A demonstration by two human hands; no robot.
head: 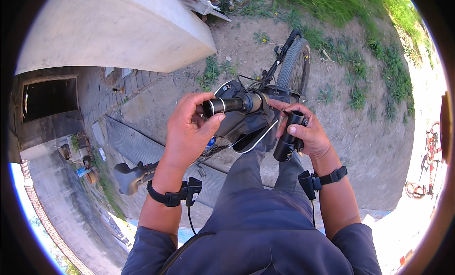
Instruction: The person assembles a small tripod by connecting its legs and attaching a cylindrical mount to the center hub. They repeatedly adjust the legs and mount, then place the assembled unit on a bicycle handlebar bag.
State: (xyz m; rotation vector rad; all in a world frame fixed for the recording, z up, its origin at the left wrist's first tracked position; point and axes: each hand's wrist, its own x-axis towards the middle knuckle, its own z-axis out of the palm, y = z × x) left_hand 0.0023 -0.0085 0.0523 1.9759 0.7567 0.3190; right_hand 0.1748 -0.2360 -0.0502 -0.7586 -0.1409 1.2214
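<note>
My left hand grips a black spacer ring with silver-edged bands at the end of the bicycle's steerer tube, between thumb and fingers. In my right hand is a black bicycle stem, held by the thumb with its round clamp opening facing up. The index finger of that hand points towards the head tube area. Beneath both hands lies a dark frame bag with pale piping, partly gaping. The front wheel and a handlebar are beyond, with cables running to the bag.
The bicycle saddle is at the left. A pale wall juts in at the upper left, and potted plants stand farther left. Weeds grow from the dirt ground. A red bicycle is at the far right.
</note>
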